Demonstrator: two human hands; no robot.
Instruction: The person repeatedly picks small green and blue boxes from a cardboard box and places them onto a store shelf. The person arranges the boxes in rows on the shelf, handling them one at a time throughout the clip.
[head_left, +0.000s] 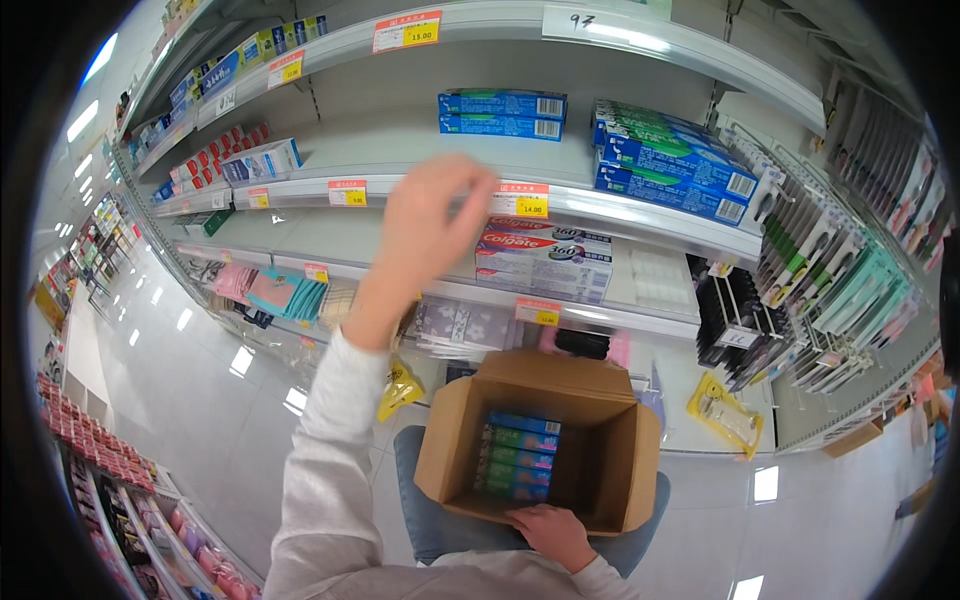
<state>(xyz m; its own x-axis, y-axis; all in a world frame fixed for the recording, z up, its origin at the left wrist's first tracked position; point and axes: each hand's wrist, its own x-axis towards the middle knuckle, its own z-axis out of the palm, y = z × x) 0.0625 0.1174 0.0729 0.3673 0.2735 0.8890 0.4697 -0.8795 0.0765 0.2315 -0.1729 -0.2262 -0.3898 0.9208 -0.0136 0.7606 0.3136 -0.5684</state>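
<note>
Before the middle shelf (360, 150), my left hand (439, 214) is raised and blurred by motion. A gap shows between its thumb and fingers, and I see nothing in it. Beyond that hand lie two stacked blue toothpaste boxes (501, 115) on the shelf. My right hand (553, 531) grips the near rim of an open cardboard box (540, 379), which rests on my lap. Inside the carton, several blue-green Darlie toothpaste boxes (519, 457) stand in a row along the left side. More blue-green toothpaste boxes (671, 161) are stacked at the shelf's right end.
Colgate boxes (544, 259) occupy the shelf below. Price tags (520, 200) line the shelf edges. Toothbrush packs (814, 259) hang on hooks at the right. Folded towels (289, 292) lie low at the left. A yellow package (726, 414) sits on the bottom ledge.
</note>
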